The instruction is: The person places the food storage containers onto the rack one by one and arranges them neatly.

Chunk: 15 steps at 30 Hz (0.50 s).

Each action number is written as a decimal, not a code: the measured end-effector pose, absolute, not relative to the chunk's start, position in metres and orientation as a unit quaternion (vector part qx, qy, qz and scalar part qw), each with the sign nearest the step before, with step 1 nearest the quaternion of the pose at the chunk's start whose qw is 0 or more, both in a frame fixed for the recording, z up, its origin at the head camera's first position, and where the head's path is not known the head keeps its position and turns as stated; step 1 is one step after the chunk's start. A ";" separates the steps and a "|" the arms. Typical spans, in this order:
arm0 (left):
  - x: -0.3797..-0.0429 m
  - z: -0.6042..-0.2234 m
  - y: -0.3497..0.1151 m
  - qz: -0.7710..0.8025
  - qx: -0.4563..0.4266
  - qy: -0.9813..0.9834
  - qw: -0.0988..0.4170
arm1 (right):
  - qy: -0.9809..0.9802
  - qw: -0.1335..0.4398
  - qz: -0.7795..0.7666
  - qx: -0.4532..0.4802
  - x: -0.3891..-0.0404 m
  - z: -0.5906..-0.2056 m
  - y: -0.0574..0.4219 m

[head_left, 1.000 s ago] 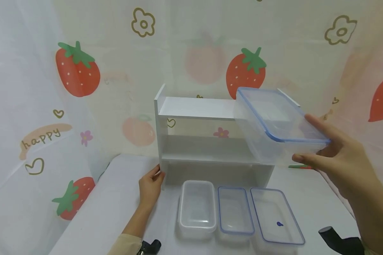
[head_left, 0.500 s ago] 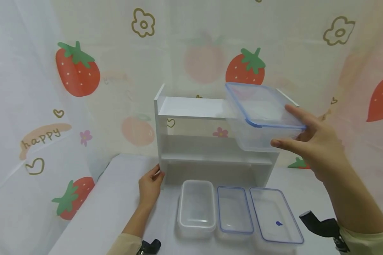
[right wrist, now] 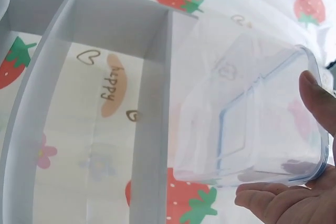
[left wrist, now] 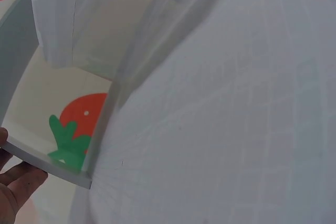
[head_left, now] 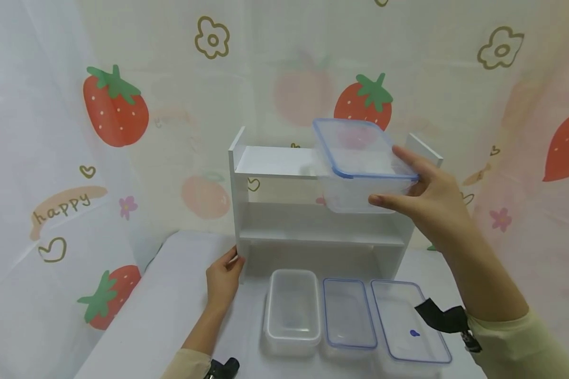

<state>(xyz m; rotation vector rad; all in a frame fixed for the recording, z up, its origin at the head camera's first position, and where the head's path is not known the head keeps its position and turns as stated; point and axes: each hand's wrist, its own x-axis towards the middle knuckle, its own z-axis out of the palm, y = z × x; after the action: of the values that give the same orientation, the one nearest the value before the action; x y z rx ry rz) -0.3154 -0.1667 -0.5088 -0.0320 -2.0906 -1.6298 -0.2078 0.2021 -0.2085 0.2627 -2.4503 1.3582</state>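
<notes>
A white tabletop (head_left: 166,305) carries a white three-tier shelf rack (head_left: 303,225), its open front toward the person. Raised at the right half of the rack's top board is a clear, rectangular plastic box with a blue-edged top (head_left: 360,163); that top faces up, and its long axis runs from near right to far left, one short end toward the person. Whether it touches the board cannot be told. Below, in a row before the rack, stand a wide clear box with a thin blue rim (head_left: 408,337), a frosted plastic box (head_left: 292,305) and a narrow blue-rimmed clear box (head_left: 350,316), all lying lengthwise away from the person. The right hand (head_left: 431,205) clasps the raised box at its near right corner, thumb on the near wall and fingers along the right side, so most of it extends left and beyond the grip. The left hand (head_left: 223,279) pinches the rack's left side panel.
</notes>
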 end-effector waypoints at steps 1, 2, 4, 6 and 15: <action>-0.315 -0.508 -0.166 -0.596 -0.010 -0.765 0.244 | -0.860 0.166 0.475 0.090 -0.209 -0.208 0.200; -0.315 -0.508 -0.166 -0.595 -0.011 -0.765 0.245 | -0.860 0.168 0.473 0.089 -0.211 -0.208 0.199; -0.316 -0.508 -0.166 -0.596 -0.010 -0.765 0.244 | -0.861 0.173 0.470 0.088 -0.213 -0.207 0.196; -0.316 -0.509 -0.166 -0.597 -0.010 -0.765 0.241 | -0.860 0.178 0.469 0.089 -0.215 -0.206 0.193; -0.315 -0.508 -0.165 -0.595 -0.004 -0.765 0.246 | -0.851 0.166 0.485 0.111 -0.228 -0.199 0.181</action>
<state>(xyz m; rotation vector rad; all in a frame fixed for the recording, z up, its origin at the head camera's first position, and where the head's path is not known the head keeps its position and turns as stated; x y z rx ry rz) -0.3155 -0.1654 -0.5084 -0.0109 -2.0871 -1.6223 -0.2281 0.1809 -0.1988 0.3163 -2.4250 1.3818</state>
